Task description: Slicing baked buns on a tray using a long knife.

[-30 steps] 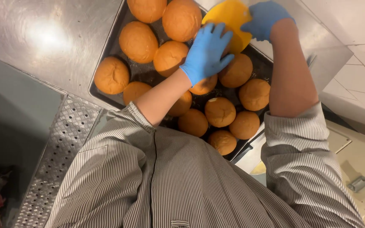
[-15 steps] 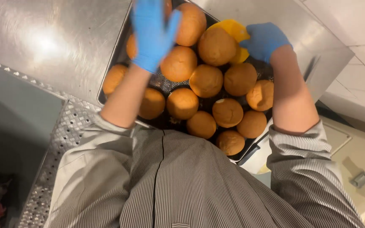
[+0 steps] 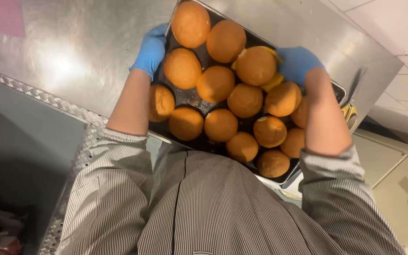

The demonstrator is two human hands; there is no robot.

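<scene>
A dark perforated baking tray [image 3: 192, 98] full of several round golden-brown buns [image 3: 245, 100] rests on a steel counter, right in front of my striped shirt. My left hand [image 3: 149, 49], in a blue glove, grips the tray's left rim beside a bun. My right hand [image 3: 298, 63], also gloved in blue, is at the tray's right side, closed on a yellow cloth [image 3: 272, 82]. The cloth is pressed between a bun and the rim and is mostly hidden by the buns.
The steel counter [image 3: 72, 56] stretches to the left and behind the tray, with a pink patch [image 3: 1, 16] at its far left corner. A ridged metal edge [image 3: 34, 92] runs below it. White wall tiles [image 3: 402, 42] stand at the right.
My left hand has come off the buns and swung left and down onto the tray's left rim. My right hand with the yellow cloth has stayed at the right side.
</scene>
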